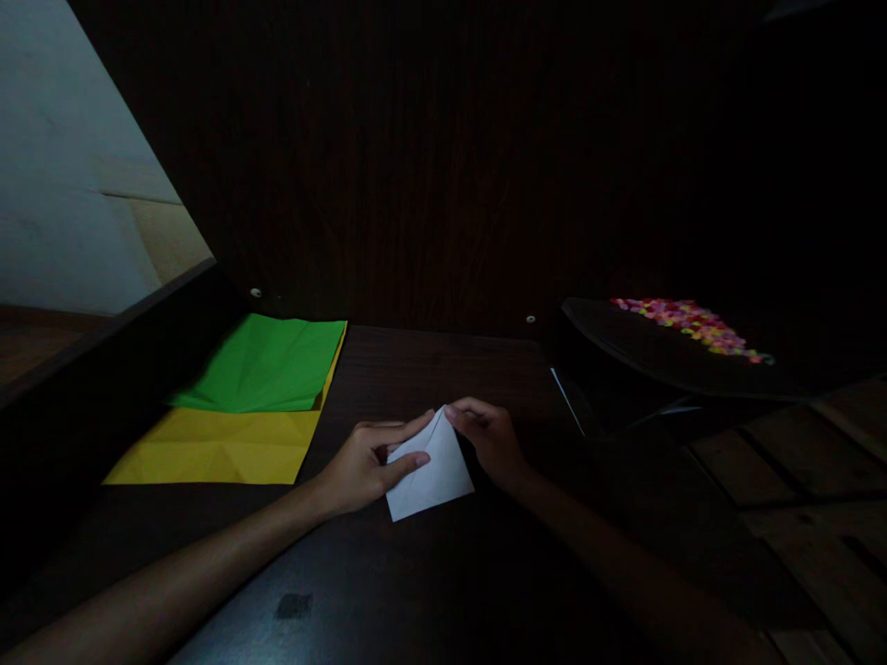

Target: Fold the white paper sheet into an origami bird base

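A small folded sheet of white paper (436, 476) is held between both hands over the dark wooden table (388, 591). It has a pointed top with a crease or flap edge running down from the tip. My left hand (367, 466) grips its left side, thumb lying on the front face and fingers behind and along the upper left edge. My right hand (495, 439) pinches the pointed top between thumb and forefinger. The fingers behind the paper are partly hidden.
At the left lie a green sheet (267, 365) and, under it, a yellow sheet (222, 448), both creased. A dark upright panel (416, 166) closes the back. Small pink and yellow pieces (693, 323) lie on a dark curved surface (624, 346) at the right.
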Tool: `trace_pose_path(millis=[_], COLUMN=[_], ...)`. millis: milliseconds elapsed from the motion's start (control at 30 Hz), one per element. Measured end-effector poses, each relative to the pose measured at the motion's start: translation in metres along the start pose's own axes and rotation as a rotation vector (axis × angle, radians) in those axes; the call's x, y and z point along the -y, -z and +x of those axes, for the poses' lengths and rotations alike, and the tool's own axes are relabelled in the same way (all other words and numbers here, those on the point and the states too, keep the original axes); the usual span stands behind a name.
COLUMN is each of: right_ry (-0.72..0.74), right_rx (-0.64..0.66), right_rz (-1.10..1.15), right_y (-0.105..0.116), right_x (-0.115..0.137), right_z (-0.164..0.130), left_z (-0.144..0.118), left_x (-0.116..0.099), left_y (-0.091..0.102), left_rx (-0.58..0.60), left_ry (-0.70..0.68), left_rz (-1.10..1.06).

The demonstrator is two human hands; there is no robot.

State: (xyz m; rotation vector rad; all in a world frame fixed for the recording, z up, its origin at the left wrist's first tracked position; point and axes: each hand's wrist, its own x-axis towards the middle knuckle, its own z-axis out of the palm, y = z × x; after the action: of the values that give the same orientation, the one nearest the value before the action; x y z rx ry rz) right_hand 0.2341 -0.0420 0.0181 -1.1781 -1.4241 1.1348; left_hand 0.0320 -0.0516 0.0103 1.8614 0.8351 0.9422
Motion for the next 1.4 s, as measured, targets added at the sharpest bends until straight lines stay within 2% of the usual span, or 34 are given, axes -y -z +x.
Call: trace_pose_path(millis=[233, 700, 1200, 1400], right_ry=[0.012, 0.115, 0.083, 0.122], right_rx=[0.044, 0.002, 0.057, 0.077], right_rz=[-0.013, -0.126, -0.085, -0.129], right_y=[0.0011, -0.0036, -0.0005, 0.0004], right_x=[-0.0007, 0.0017, -0.0005, -0.0031], right_z=[-0.0015, -0.0065, -0.0054, -0.0038], left_z=[0.0006, -0.0031, -0.0026, -0.0017], left_x=[-0.0040, -0.0014, -0.0026, -0.0037], left_y=[0.0019, -0.0020, -0.0013, -0.0004], left_rx=[0.078, 0.038, 0.051, 0.077], left_ry=[-0.060, -0.133, -0.112, -0.107], left_rz=[0.032, 0.171, 0.159, 0.126])
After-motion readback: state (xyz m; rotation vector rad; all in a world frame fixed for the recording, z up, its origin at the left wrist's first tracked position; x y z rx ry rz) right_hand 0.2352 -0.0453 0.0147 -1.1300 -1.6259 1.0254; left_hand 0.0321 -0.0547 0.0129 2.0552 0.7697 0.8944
